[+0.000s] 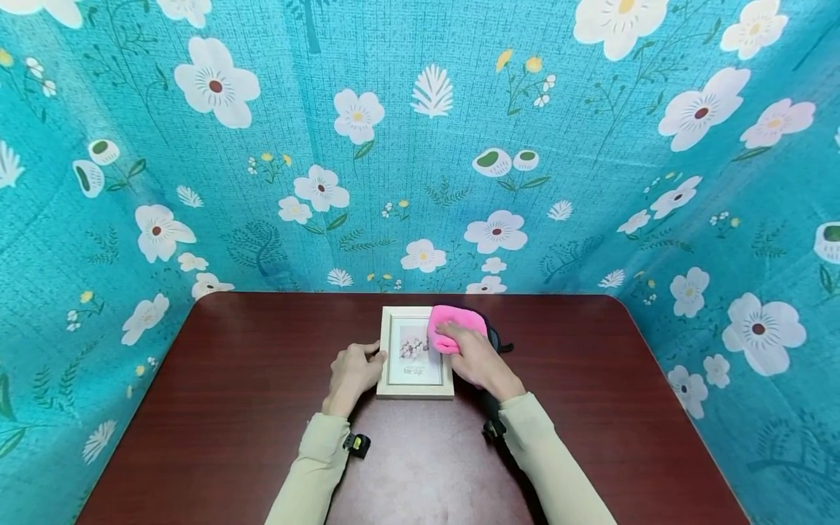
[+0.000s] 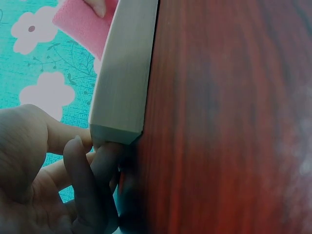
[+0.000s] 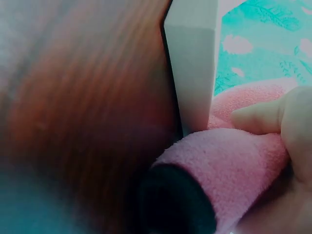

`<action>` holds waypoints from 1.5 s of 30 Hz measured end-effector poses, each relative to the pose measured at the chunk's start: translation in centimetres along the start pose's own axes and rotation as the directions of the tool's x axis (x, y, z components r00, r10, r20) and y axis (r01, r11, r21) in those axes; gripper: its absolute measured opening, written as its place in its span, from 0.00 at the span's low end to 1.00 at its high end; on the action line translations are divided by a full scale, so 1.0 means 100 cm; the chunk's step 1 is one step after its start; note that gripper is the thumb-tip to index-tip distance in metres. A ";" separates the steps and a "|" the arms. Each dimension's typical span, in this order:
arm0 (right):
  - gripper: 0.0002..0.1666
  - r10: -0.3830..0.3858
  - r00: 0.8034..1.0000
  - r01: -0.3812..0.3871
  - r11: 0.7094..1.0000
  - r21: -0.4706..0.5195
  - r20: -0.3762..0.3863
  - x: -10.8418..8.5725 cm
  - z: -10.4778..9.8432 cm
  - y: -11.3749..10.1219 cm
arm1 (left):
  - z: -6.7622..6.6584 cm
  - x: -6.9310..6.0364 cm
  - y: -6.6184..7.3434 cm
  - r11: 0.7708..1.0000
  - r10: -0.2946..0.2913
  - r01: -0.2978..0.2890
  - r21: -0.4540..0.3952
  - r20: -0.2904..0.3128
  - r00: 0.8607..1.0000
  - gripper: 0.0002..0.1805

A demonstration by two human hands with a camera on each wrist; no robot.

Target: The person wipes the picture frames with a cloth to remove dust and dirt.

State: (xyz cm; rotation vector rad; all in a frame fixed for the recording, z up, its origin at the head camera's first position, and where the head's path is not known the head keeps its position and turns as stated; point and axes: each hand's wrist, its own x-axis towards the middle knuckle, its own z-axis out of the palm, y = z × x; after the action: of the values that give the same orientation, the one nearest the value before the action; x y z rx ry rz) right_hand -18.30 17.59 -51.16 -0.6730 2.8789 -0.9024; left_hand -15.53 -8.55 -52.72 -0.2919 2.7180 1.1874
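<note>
A cream photo frame (image 1: 415,391) with a blossom picture lies flat on the dark red table. My left hand (image 1: 355,370) holds its left edge; in the left wrist view the fingers of that hand (image 2: 58,170) touch the frame's side (image 2: 122,78). My right hand (image 1: 477,357) grips a pink fuzzy cloth (image 1: 453,328) over the frame's upper right part. Up close in the right wrist view, the cloth (image 3: 229,165) bends under the thumb of the right hand (image 3: 287,131), beside the frame's edge (image 3: 192,63).
Behind the right hand a dark item (image 1: 494,337) with a short strap lies on the table (image 1: 262,408). Blue floral fabric (image 1: 394,146) hangs around the table's back and sides.
</note>
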 end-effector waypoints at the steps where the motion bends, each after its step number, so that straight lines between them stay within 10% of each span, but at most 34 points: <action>1: 0.31 -0.005 1.000 0.005 1.000 -0.001 -0.001 -0.001 0.000 -0.001 | 0.000 0.001 0.000 1.000 -0.002 0.002 0.001 -0.001 1.000 0.22; 45: 0.32 -0.012 1.000 0.012 1.000 0.009 -0.002 -0.064 0.003 -0.030 | 0.001 0.000 0.000 1.000 0.016 -0.015 0.024 -0.025 1.000 0.22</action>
State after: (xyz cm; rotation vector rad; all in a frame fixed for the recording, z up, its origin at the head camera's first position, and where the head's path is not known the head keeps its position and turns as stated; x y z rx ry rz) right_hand -11.28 17.93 -50.32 -0.6904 2.8734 -0.9172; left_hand -15.52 -8.46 -52.84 -0.2848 2.7589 1.1621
